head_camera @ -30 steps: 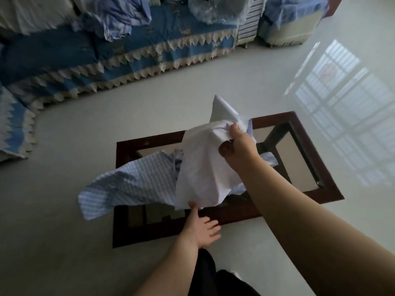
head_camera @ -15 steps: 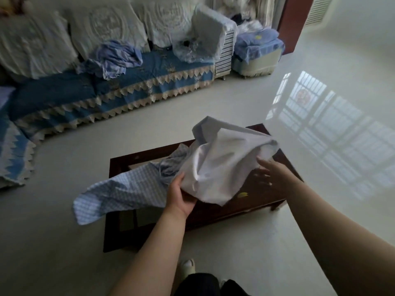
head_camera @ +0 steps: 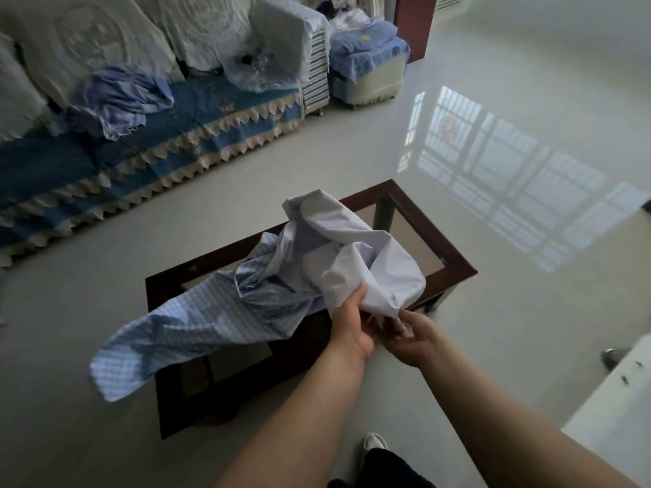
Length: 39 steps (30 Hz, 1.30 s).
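A clear plastic bag (head_camera: 259,73) is seen on the sofa (head_camera: 151,153) with dark items inside it (too small to be told apart). Beside it a heap of bluish clothes (head_camera: 121,98) is piled on the seat.

The pale cloth (head_camera: 355,262) is held up over the near edge of the surface (head_camera: 454,257), towards its right corner. It is gripped at its lower hem by the left hand (head_camera: 347,324), whose thumb is laid on top while its fingers are curled beneath. A bunched bit of the same hem is pinched in the curled fingers of the right hand (head_camera: 412,339).

Half a second ago the right hand was spread open at the cloth's right side, well apart from the left. It is now brought down just beside the left hand, and the cloth is more crumpled.

The pale cloth is smooth, thin and puffed into rounded folds. A blue-and-white checked cloth (head_camera: 183,324) is draped across the surface and hangs over its left edge. The surface is framed in dark glossy wood, with glass set inside.
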{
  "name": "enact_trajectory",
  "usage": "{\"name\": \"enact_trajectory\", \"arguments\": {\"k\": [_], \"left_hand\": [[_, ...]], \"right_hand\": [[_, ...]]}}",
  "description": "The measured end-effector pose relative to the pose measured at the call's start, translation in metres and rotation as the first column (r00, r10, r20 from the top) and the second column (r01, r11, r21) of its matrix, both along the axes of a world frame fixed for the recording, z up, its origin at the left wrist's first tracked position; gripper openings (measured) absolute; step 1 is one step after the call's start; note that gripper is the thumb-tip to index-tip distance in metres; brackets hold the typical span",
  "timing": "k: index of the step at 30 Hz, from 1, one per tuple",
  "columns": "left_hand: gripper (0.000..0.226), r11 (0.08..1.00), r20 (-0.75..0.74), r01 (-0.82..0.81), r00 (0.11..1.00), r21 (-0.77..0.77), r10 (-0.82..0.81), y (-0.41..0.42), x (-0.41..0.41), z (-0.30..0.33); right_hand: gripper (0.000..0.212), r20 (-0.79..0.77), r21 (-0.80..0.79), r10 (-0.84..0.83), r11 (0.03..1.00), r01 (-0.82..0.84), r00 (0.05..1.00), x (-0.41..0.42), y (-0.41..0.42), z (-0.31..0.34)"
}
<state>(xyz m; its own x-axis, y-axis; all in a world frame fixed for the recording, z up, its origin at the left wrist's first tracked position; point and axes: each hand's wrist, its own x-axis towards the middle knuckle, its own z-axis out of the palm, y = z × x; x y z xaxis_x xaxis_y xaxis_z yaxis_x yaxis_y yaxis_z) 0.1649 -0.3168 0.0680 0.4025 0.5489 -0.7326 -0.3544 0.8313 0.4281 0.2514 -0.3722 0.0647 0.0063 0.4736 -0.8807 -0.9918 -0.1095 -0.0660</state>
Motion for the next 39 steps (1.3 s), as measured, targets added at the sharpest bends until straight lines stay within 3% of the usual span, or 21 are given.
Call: {"name": "enact_trajectory", "arguments": {"k": [1,3,6,9,11,12,14,16,18,20,22,25,27,31,33,36,37,39], "left_hand": [[0.044,1.0,0.01,-0.02,1.0,0.005,0.02,0.0,0.001,0.0],[0.039,0.995,0.056,-0.101,0.993,-0.012,0.101,0.007,0.001,0.002],[0.028,0.964,0.033,-0.244,0.968,-0.105,0.249,0.039,-0.009,-0.001],[0.024,0.982,-0.03,-0.118,0.993,-0.147,0.115,0.067,-0.01,-0.001],[0.023,0.986,-0.047,-0.019,0.999,-0.167,0.011,0.07,0.0,0.005],[0.021,0.986,-0.038,0.025,0.999,-0.165,-0.031,0.066,0.007,0.012],[0.02,0.986,0.009,0.121,0.993,-0.112,-0.121,0.047,0.023,0.027],[0.019,0.97,0.071,0.239,0.969,-0.042,-0.236,0.015,0.038,0.038],[0.019,0.936,0.075,0.346,0.934,0.061,-0.35,-0.015,0.048,0.043],[0.031,0.919,0.042,0.379,0.922,0.107,-0.385,-0.029,0.053,0.04],[0.039,0.926,0.072,0.369,0.924,0.085,-0.375,-0.029,0.053,0.034],[0.046,0.961,0.241,0.271,0.937,-0.05,-0.252,-0.017,0.055,0.026],[0.044,0.967,0.259,0.205,0.952,-0.15,-0.162,-0.001,0.057,0.023],[0.028,0.971,0.035,0.001,0.999,-0.239,0.007,0.04,0.059,0.007],[0.035,0.976,-0.068,-0.046,0.997,-0.214,0.032,0.059,0.057,-0.007],[0.036,0.987,-0.241,0.136,0.958,-0.087,-0.153,0.072,0.053,-0.018],[0.034,0.967,-0.364,0.254,0.901,-0.001,-0.237,0.071,0.053,-0.018],[0.035,0.824,-0.634,0.509,0.728,0.247,-0.26,0.058,0.055,-0.015]], "right_hand": [[0.017,0.078,-0.036,-0.098,0.994,0.101,0.992,0.004,0.003,0.006],[0.017,0.241,-0.044,-0.222,0.97,0.239,0.945,0.011,0.006,0.022],[0.055,0.496,-0.033,-0.369,0.897,0.441,0.786,0.035,-0.002,0.048],[0.076,0.693,0.035,-0.41,0.841,0.54,0.593,0.063,-0.02,0.077],[0.073,0.682,0.131,-0.53,0.766,0.629,0.504,0.08,-0.03,0.09],[0.064,0.621,0.166,-0.601,0.728,0.665,0.503,0.084,-0.034,0.094],[0.058,0.397,0.155,-0.657,0.736,0.659,0.64,0.081,-0.037,0.097],[0.077,0.124,0.222,-0.557,0.822,0.524,0.821,0.066,-0.037,0.087],[0.073,0.079,0.281,-0.386,0.893,0.351,0.919,0.046,-0.035,0.079],[0.051,0.129,0.224,-0.393,0.906,0.359,0.911,0.037,-0.033,0.076],[0.028,0.239,0.128,-0.521,0.854,0.505,0.819,0.04,-0.033,0.076],[0.02,0.451,0.065,-0.548,0.807,0.587,0.704,0.049,-0.035,0.085],[0.017,0.514,0.078,-0.54,0.803,0.591,0.666,0.051,-0.037,0.098],[0.02,0.603,0.114,-0.606,0.71,0.695,0.519,0.071,-0.05,0.124],[0.016,0.613,0.126,-0.627,0.679,0.724,0.481,0.087,-0.063,0.126],[0.011,0.705,0.012,-0.539,0.658,0.753,0.46,0.115,-0.082,0.116],[0.016,0.779,-0.068,-0.43,0.665,0.744,0.456,0.123,-0.086,0.11],[0.028,0.908,-0.211,-0.1,0.73,0.65,0.407,0.135,-0.088,0.097]]}}
